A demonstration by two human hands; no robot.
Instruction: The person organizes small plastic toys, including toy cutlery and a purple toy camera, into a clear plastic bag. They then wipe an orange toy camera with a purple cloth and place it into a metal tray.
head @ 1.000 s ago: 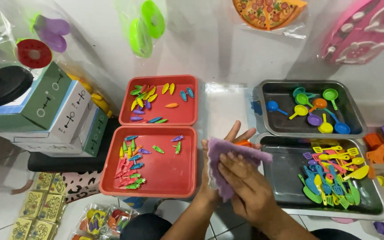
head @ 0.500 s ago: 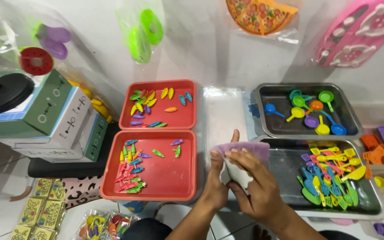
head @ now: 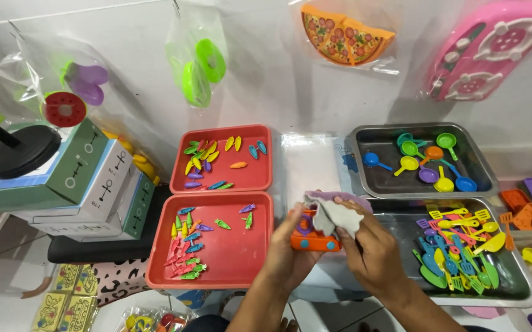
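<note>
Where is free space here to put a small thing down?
The right half of the near red tray is bare. The far metal tray has bare floor at its left, beside the toy pans. The near metal tray is crowded with toy utensils.

The cloth [head: 335, 212] hides most of the orange toy [head: 313, 237]. The pink toy stove [head: 493, 46] runs off the top right edge.

The cloth [head: 338, 213] looks soft and matt, purple one side, pale the other. The orange toy [head: 315, 237] beneath is smooth glossy plastic. The red trays [head: 229, 252] are smooth plastic; the grey trays [head: 395, 178] are dull brushed metal. The boxes [head: 94, 184] are matt cardboard.
</note>
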